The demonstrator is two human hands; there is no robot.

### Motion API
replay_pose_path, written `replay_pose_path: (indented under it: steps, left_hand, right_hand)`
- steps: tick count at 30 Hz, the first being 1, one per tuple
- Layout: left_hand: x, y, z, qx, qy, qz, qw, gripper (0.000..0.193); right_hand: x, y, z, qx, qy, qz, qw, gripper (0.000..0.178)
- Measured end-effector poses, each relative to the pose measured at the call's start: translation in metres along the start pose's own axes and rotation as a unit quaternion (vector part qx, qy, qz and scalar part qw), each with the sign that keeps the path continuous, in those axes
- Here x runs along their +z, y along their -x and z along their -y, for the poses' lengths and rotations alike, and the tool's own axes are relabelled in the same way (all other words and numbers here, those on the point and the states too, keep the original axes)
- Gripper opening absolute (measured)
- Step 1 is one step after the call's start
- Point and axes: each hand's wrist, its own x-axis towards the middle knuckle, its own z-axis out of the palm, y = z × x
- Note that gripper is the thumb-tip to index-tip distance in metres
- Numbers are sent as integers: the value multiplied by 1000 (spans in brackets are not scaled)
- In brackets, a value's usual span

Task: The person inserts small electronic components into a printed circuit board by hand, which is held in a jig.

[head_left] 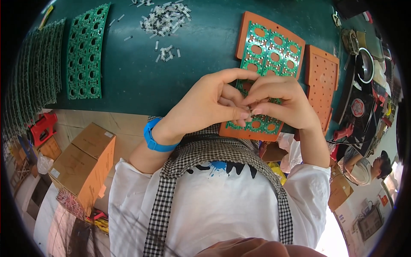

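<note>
Board (266, 55): one, green, thin, with rows of large round openings; laid on an orange tray (242, 40) right of centre, upper half of the frame. Its middle is covered by both hands; its lower end shows beneath them.

Left hand (209, 103): bent over the board, thumb and fingers drawn inward. Right hand (282, 100): curled opposite, its fingertips met closely with those of the left. Grip: whether a small item is pinched between the fingertips cannot be told, as the view is blocked by the fingers.

Handling, as judged: the board is probably light and stiff, with small components that could be damaged by pressure on the face; it is best held by its outer edges. The tray seems rigid, and is best taken by its bare rim.

Surroundings: a second tray (322, 75), orange and dotted with holes, is placed just beside the first, to the right. Small clear parts (165, 20) are heaped at upper centre, with a smaller group (166, 54) just below; these are likely light and easily scattered. A second board (87, 51) is laid at upper left of the counter (128, 68), beside a row of boards (34, 64) set close together.

Obstructions: access to the board's middle is blocked by the hands; the tray's lower end is set close against the checked apron (214, 153).
</note>
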Motion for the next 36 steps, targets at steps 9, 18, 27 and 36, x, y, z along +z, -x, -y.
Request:
replay_pose_path:
  steps: [9, 18, 27, 36]
  left_hand:
    - [-4, 3, 7, 8, 1, -13, 1000, 52]
    - [-21, 3, 16, 109, 11, -178, 978, 16]
    - [-13, 7, 16, 97, 34, -168, 980, 15]
    - [-14, 10, 24, 90, 46, -149, 984, 12]
  right_hand:
    - [5, 6, -3, -22, 72, -70, 995, 6]
    - [20, 5, -18, 15, 291, -201, 935, 9]
    - [27, 8, -24, -3, 300, -234, 925, 9]
    - [30, 8, -28, -18, 304, -251, 919, 11]
